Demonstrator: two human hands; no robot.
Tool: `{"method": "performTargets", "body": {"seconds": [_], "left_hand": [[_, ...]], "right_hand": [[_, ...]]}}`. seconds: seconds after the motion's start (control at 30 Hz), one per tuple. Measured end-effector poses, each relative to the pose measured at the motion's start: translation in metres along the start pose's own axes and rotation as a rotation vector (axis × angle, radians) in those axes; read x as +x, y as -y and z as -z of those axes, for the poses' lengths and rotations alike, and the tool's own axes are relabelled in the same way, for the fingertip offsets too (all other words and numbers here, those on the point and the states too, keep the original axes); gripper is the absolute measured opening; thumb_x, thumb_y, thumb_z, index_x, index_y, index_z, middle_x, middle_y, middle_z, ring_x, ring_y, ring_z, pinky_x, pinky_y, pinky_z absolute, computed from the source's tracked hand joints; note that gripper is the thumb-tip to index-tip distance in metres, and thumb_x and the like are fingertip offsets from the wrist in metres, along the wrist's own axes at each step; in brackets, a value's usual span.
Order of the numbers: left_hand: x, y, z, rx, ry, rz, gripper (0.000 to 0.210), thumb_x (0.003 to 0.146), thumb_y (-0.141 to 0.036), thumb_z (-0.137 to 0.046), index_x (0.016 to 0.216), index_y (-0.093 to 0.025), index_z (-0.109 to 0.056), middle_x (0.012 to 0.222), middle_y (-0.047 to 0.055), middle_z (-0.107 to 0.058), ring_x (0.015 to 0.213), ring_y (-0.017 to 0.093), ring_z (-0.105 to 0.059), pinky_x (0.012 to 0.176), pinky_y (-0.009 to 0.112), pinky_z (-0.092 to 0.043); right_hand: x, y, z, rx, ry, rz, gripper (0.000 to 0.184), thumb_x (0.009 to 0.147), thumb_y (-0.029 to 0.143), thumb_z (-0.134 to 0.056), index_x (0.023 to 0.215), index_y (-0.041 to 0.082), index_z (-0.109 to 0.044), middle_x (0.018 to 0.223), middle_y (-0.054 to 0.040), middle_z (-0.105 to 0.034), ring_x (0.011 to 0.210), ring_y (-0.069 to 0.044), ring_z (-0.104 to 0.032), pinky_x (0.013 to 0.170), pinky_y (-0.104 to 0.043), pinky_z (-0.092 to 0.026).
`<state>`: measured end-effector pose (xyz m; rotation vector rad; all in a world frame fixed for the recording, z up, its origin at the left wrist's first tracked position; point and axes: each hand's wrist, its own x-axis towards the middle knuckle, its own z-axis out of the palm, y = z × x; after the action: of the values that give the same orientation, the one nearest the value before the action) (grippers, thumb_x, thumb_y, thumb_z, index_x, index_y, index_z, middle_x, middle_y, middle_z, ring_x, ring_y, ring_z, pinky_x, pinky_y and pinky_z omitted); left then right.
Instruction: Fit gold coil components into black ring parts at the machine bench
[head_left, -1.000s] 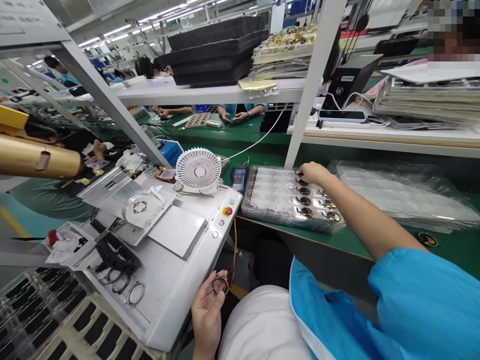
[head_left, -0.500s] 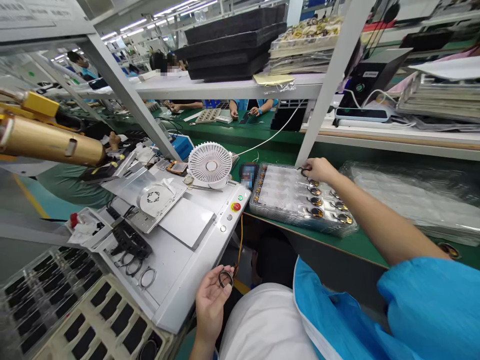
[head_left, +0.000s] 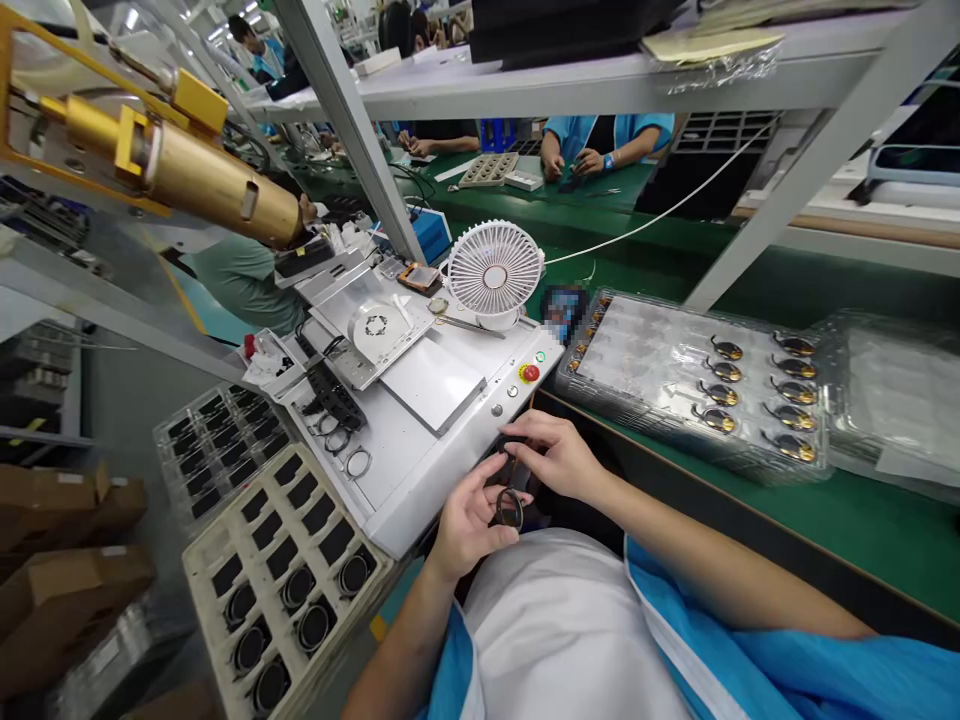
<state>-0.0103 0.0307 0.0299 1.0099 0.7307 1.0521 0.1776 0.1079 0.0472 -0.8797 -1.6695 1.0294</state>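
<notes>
My left hand (head_left: 474, 515) holds a dark ring-shaped watch case (head_left: 509, 509) near my lap, thumb below and fingers behind it. Just above, my right hand (head_left: 553, 455) pinches a small dark part (head_left: 511, 447), mostly hidden by the fingers. The two hands are nearly touching. To the right, a clear plastic tray (head_left: 645, 345) carries several round black-and-gold parts (head_left: 724, 370) with curved tails. A cream tray (head_left: 296, 530) at lower left has dark slots, several with round watch cases (head_left: 315, 625) in them.
A white machine top (head_left: 405, 490) bears a small white fan (head_left: 495, 275), loose rings (head_left: 358, 462), tweezers (head_left: 471, 325) and a red stop button (head_left: 530, 373). A gold cylinder (head_left: 225, 190) juts in from upper left. A slanted shelf post (head_left: 765, 180) rises behind the clear tray. Co-workers sit beyond.
My right hand has come from the clear tray back to my left hand, pinching a small part. My left hand still holds the watch case. The view has turned left and down.
</notes>
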Motion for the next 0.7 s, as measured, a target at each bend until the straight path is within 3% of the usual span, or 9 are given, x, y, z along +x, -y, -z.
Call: {"method": "performTargets", "body": {"seconds": [0.1,0.17,0.37,0.47,0.53,0.7], "left_hand": [[-0.006,0.004,0.002,-0.073,-0.066,-0.023,0.094,0.063,-0.042,-0.096,0.146,-0.027,-0.056,0.151,0.019,-0.054,0.100,0.025,-0.074,0.089,0.036,-0.057],[-0.009,0.006,0.003,-0.139,-0.097,-0.011,0.092,0.061,-0.046,-0.096,0.143,-0.027,-0.059,0.152,0.018,-0.053,0.096,0.023,-0.074,0.089,0.036,-0.057],[-0.008,0.008,0.009,-0.207,-0.136,-0.006,0.082,0.060,-0.048,-0.096,0.132,-0.020,-0.068,0.118,0.013,-0.072,0.092,0.023,-0.073,0.088,0.036,-0.057],[-0.004,0.005,0.012,-0.211,-0.203,-0.056,0.079,0.062,-0.046,-0.095,0.132,-0.019,-0.068,0.111,0.012,-0.075,0.094,0.023,-0.073,0.090,0.035,-0.056],[-0.002,0.001,0.014,-0.201,-0.258,-0.101,0.077,0.065,-0.044,-0.094,0.133,-0.019,-0.068,0.107,0.011,-0.075,0.097,0.023,-0.072,0.092,0.034,-0.055],[-0.005,-0.006,0.017,-0.099,-0.322,-0.203,0.077,0.066,-0.043,-0.093,0.135,-0.021,-0.067,0.110,0.012,-0.074,0.099,0.024,-0.073,0.092,0.035,-0.056]], "right_hand": [[0.000,-0.002,0.002,-0.025,0.031,0.128,0.014,0.095,0.021,-0.066,0.094,0.020,-0.079,0.092,-0.0076,-0.072,0.077,-0.016,-0.068,0.066,-0.026,-0.054],[0.000,-0.001,0.002,-0.046,0.076,0.188,0.014,0.096,0.019,-0.065,0.089,0.019,-0.077,0.091,-0.0076,-0.071,0.076,-0.015,-0.068,0.066,-0.025,-0.054],[0.013,0.007,0.005,-0.081,0.323,0.290,0.016,0.099,0.020,-0.060,0.088,0.019,-0.071,0.085,-0.0065,-0.066,0.078,-0.016,-0.064,0.070,-0.027,-0.052],[0.036,0.009,0.005,-0.064,0.329,0.303,0.013,0.097,0.022,-0.064,0.085,0.019,-0.070,0.097,-0.0090,-0.066,0.090,-0.019,-0.064,0.077,-0.030,-0.053],[0.060,0.008,0.002,-0.068,0.252,0.207,0.011,0.093,0.023,-0.066,0.084,0.019,-0.068,0.096,-0.0077,-0.066,0.090,-0.020,-0.063,0.077,-0.031,-0.052],[0.122,-0.003,-0.008,-0.293,0.058,-0.302,0.014,0.086,0.017,-0.068,0.077,0.019,-0.057,0.076,0.0006,-0.064,0.071,-0.015,-0.059,0.069,-0.027,-0.044]]}}
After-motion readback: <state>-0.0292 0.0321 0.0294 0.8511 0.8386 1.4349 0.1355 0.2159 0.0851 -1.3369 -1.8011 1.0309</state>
